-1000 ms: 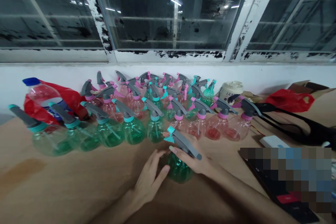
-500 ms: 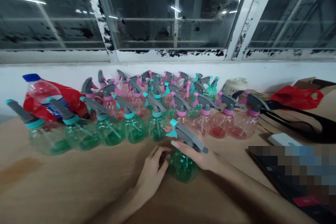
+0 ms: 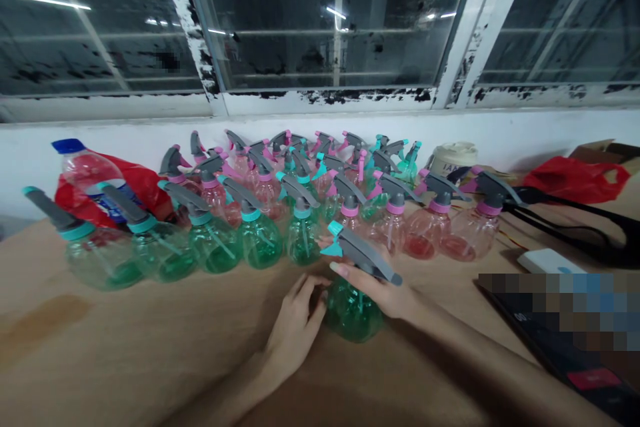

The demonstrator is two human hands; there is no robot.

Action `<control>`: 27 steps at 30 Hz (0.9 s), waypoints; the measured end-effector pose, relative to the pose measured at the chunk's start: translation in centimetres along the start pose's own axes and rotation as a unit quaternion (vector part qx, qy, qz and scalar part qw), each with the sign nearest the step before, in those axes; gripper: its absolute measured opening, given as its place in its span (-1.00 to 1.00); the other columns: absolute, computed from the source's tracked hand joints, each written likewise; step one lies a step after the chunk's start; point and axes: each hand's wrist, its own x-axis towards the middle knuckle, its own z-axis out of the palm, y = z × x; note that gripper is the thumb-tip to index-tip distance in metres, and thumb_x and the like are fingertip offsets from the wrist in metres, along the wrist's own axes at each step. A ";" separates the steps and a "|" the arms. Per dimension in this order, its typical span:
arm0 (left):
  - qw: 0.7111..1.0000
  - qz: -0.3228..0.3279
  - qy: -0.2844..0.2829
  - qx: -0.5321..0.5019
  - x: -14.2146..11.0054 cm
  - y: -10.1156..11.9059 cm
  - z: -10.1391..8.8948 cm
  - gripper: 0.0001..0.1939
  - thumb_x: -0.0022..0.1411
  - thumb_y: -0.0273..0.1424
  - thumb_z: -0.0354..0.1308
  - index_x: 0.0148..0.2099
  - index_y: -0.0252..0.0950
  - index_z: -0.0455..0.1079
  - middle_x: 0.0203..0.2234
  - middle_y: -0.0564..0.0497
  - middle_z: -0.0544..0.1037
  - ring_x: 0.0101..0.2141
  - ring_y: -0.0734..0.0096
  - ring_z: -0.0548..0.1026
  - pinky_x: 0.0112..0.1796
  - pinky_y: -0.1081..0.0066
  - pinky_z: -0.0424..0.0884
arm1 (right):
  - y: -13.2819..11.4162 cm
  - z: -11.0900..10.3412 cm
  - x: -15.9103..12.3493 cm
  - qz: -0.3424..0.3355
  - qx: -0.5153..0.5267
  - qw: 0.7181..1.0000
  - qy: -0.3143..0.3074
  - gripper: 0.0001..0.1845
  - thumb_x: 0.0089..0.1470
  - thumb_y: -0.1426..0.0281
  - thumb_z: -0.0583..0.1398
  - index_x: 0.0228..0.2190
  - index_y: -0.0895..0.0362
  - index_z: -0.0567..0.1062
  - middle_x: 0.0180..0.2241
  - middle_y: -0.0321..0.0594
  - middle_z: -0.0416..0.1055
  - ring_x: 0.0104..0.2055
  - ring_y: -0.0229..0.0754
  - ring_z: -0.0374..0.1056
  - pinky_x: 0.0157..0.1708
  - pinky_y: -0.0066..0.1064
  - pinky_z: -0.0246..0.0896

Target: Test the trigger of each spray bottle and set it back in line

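A green spray bottle (image 3: 354,323) with a grey and teal trigger head stands on the wooden table in front of me. My right hand (image 3: 387,290) is closed around its neck, thumb below the nozzle. The head's lever points to the lower right. On the bottle's left side, my left hand (image 3: 295,313) has its fingers curled, with the tips against the green wall. Its fingertips are partly hidden. Just behind stands a row of spray bottles: green ones such as this one (image 3: 261,247) on the left, pink ones such as this one (image 3: 420,240) on the right.
More spray bottles crowd the back by the wall. At left is a large bottle with a blue cap (image 3: 69,147) by a red bag. To the right lie a dark flat device (image 3: 530,333), a white box (image 3: 550,261), black straps (image 3: 575,220) and a red plastic bag (image 3: 575,179).
The whole view has shifted slightly, with the scene sitting a little further right. Both hands keep nearly the same places on the green spray bottle.
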 end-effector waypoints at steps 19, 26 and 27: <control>0.972 0.093 0.016 0.213 0.3 -1.6 -1.5 -0.80 0.23 -0.50 -0.09 -0.14 -0.25 0.31 -0.22 -0.06 0.45 -0.19 0.21 0.44 -0.15 0.17 0.40 | -0.5 -0.6 0.2 0.036 0.039 0.998 -0.038 -0.65 0.04 0.31 0.16 -0.08 0.03 0.41 -0.37 -0.28 0.40 -0.37 -0.21 0.32 -0.25 -0.27 0.29; 0.953 0.119 -0.023 0.276 -0.2 -1.7 -0.8 -0.73 0.22 -0.49 -0.05 -0.02 -0.28 0.28 -0.10 -0.12 0.44 -0.10 0.14 0.42 -0.11 0.11 0.40 | 0.1 -0.6 -0.1 0.060 0.046 0.996 -0.049 -0.63 0.03 0.38 0.13 -0.07 0.00 0.41 -0.50 -0.35 0.38 -0.51 -0.25 0.28 -0.46 -0.36 0.26; 0.953 0.118 -0.025 0.277 -0.3 -1.7 -0.7 -0.72 0.22 -0.48 -0.05 -0.01 -0.29 0.28 -0.07 -0.13 0.43 -0.08 0.14 0.41 -0.09 0.10 0.39 | 0.2 -0.7 0.0 0.064 0.042 0.996 -0.047 -0.64 0.03 0.39 0.13 -0.09 0.01 0.42 -0.51 -0.35 0.38 -0.51 -0.25 0.27 -0.46 -0.37 0.25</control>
